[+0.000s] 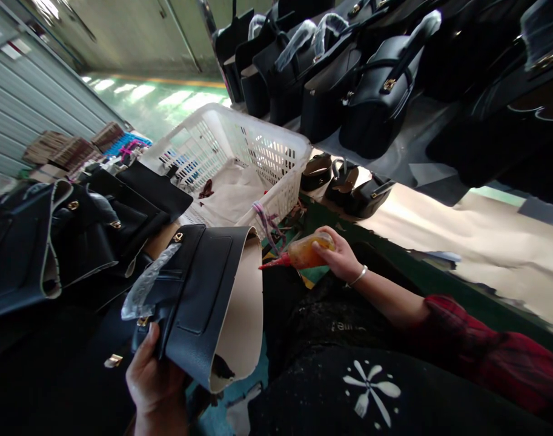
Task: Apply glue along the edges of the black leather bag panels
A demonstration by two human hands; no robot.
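Observation:
My left hand (pixel 155 378) grips a black handbag (pixel 206 284) from below, thumb near its gold clasp. The bag is tilted on its side, and its open end with a pale beige lining (pixel 246 303) faces right. Clear plastic wrap covers its handle (pixel 151 281). In my right hand (pixel 337 251) is a squeeze bottle (pixel 310 249) of amber liquid, fingers wrapped round it. The bottle's red pointed nozzle (pixel 275 261) points left, its tip close to the bag's open rim; whether it touches I cannot tell.
A white plastic basket (pixel 298 142) with pale cloth inside stands ahead. More black bags (pixel 89 242) are piled at the left. Rows of black bags (pixel 376 91) fill a shelf at the upper right, with brown sheet material (pixel 476 242) below. Brown stacks (pixel 67 148) lie at the far left.

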